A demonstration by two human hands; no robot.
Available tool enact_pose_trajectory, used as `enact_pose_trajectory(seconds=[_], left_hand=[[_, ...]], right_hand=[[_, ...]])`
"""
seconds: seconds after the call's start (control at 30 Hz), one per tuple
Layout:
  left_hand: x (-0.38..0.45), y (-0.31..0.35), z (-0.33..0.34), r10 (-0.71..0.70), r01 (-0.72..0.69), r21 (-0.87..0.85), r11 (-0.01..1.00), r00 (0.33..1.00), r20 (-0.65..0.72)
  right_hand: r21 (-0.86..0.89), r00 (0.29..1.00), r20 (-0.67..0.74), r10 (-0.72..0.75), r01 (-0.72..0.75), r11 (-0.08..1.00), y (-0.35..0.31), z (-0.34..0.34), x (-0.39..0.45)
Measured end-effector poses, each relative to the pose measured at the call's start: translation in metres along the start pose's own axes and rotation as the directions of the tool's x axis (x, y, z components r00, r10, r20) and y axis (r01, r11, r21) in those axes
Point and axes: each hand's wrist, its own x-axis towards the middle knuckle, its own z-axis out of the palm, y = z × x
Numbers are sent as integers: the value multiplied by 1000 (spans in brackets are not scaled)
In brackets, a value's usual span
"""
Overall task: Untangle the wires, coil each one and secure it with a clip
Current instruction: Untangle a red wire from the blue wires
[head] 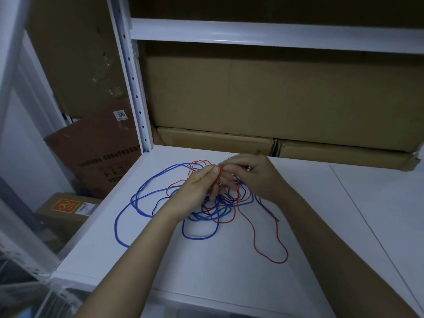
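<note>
A tangle of thin wires lies on the white shelf board [206, 267]. The blue wire [128, 204] spreads in wide loops to the left and bunches under my hands. The red wire [254, 239] trails in a long loop toward the front right. A darker purple strand [269, 211] runs out to the right. My left hand [197, 187] pinches a bunch of red wire between thumb and fingers above the tangle. My right hand [250, 173] meets it from the right, fingers curled round the same red strands. No clip is visible.
Cardboard boxes [275, 99] fill the back of the shelf. A white perforated upright [135, 88] stands at the back left corner. More boxes [96, 154] sit below on the left. A seam [367, 214] divides the board on the right.
</note>
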Motion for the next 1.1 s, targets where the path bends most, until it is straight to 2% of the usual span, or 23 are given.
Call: enact_pose_trajectory(seconds=[0.07, 0.17, 0.3, 0.4, 0.6, 0.73, 0.87, 0.97, 1.03, 1.1], left_hand=[[1, -2, -1, -28, 27, -27, 999, 1000, -14], [4, -3, 2, -66, 65, -89, 994, 998, -9], [7, -5, 4, -111, 109, -131, 985, 994, -8], [6, -3, 5, -115, 114, -218, 969, 993, 8], [5, -9, 1, -53, 61, -244, 968, 998, 39], [7, -5, 3, -153, 137, -328, 935, 988, -23], [7, -6, 6, -137, 131, -320, 938, 991, 2], [5, -3, 10, -109, 88, -315, 945, 993, -51], [6, -2, 10, -91, 58, -285, 957, 990, -103], [8, -2, 9, -77, 41, -249, 968, 987, -138]], right_hand=[[74, 995, 70, 66, -71, 995, -1, 4, -2], [76, 981, 109, 160, -169, 983, 1, 10, -4], [28, 988, 76, 134, -136, 990, 6, 19, -5], [105, 987, 47, 156, -160, 981, 8, 21, -10], [262, 957, 140, 255, -285, 922, 6, 21, -14], [333, 928, 205, 312, -366, 869, 3, 21, -19], [370, 933, 180, 312, -358, 857, 5, 23, -22], [419, 927, 172, 335, -376, 826, 6, 22, -21], [387, 934, 129, 333, -356, 850, 8, 22, -20], [281, 948, 53, 315, -317, 906, 10, 24, -16]])
